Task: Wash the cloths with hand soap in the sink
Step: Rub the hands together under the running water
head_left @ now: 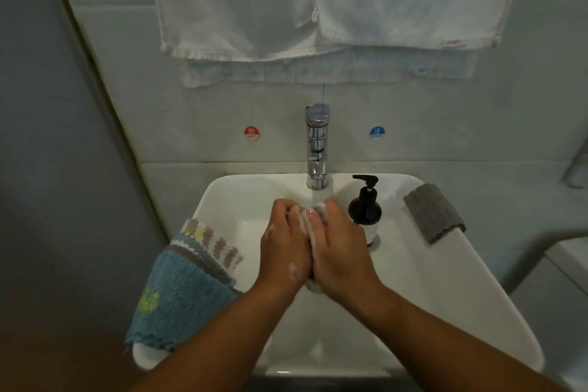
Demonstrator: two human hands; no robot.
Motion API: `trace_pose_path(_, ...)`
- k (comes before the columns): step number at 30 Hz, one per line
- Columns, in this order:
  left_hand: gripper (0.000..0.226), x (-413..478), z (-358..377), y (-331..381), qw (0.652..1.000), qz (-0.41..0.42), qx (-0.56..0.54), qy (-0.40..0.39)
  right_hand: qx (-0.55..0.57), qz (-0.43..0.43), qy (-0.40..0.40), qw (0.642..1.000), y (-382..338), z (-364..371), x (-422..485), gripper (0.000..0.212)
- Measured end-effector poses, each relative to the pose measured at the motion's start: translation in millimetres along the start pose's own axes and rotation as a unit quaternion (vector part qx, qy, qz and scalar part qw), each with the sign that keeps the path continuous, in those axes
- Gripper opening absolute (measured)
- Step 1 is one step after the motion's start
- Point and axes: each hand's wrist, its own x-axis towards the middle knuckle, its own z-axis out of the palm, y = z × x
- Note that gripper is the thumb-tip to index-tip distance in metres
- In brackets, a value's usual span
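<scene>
White towels (pixel 318 9) hang on the wall above a white sink (pixel 429 280). A blue terry cloth (pixel 178 299) and a striped cloth (pixel 210 242) drape over its left rim, a grey cloth (pixel 434 213) over the right. Under the chrome faucet (pixel 316 149), the left hand (pixel 284 248) and right hand (pixel 340 251) press together, fingers closed on a soapy white cloth (pixel 310 219) over the basin, beside the black soap pump bottle (pixel 366 210).
</scene>
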Motion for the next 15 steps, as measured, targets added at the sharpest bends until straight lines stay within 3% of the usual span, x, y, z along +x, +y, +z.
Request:
trace_pose_path(4, 0.018, -24, 7, 7, 0.998, 0.023, -0.008, -0.054, -0.012, 0.067, 0.05, 0.996, 18, -9, 29, 0.016)
trace_pose_path(7, 0.014, -8, 1, 7, 0.997, 0.065, 0.036, 0.0, -0.055, 0.089, -0.014, 0.994, 17, -2, 13, 0.024)
trace_pose_path(10, 0.016, 10, -4, -3, 0.998, 0.021, 0.041, 0.031, -0.004, 0.037, -0.043, 0.998, -2, 0, -2, 0.019)
trace_pose_path(12, 0.02, 3, 1, -5, 0.999, 0.012, 0.036, 0.004, -0.019, -0.005, -0.006, 1.0, -2, -5, 8, 0.018)
trace_pose_path(15, 0.021, -20, 10, 1, 0.997, 0.028, 0.013, -0.069, -0.026, 0.065, 0.051, 0.996, 21, -9, 33, 0.02)
